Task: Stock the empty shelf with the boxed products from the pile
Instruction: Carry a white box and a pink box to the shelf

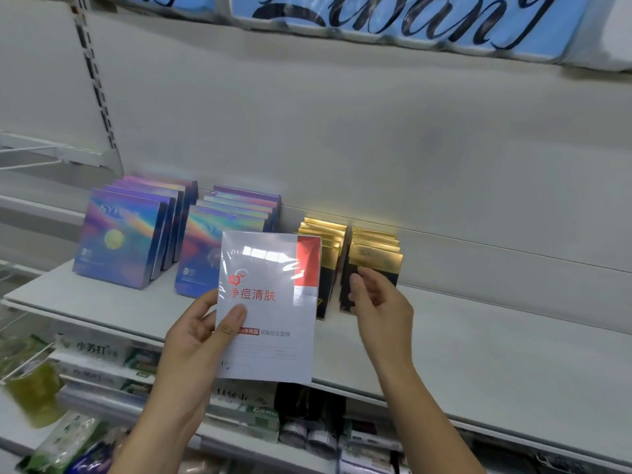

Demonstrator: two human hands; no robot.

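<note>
Left grip (195, 340) clasps white box (270, 302); right grip (379, 302) empty, relaxed, by gold boxes (372, 254) beside holographic boxes (119, 234)

Bare shelf (496, 336) right of gold boxes (374, 265)

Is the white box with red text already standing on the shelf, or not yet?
Not yet: the left hand holds the white box up in front of the shelf.
</note>
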